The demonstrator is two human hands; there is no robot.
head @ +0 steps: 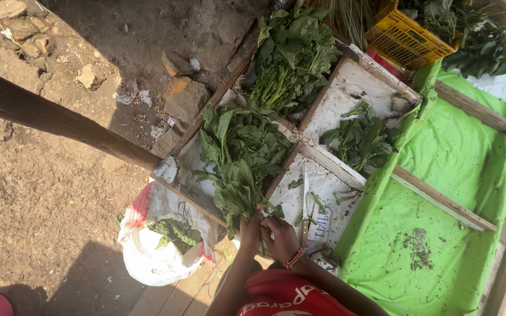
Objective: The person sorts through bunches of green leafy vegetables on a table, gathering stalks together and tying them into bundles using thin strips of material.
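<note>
Looks like the sorting or bunching stage here: both hands are down at the stem end of a bundle of greens [238, 158] lying in a wooden tray compartment at the near edge of the stall. The left hand [250, 231] is closed round the stems, and the right hand [280, 235], the one with the beaded bracelet, curls its fingers in on the same stems just beside it. Probably the next move needs a firm pinch, since the stalks are thin, floppy and slippery-looking, with broad soft leaves. A knife [306, 205], narrow pale blade and wooden handle, lies in the next compartment. Beyond that there's a bright green sheet [458, 175], smooth and flecked with leaf bits.
</note>
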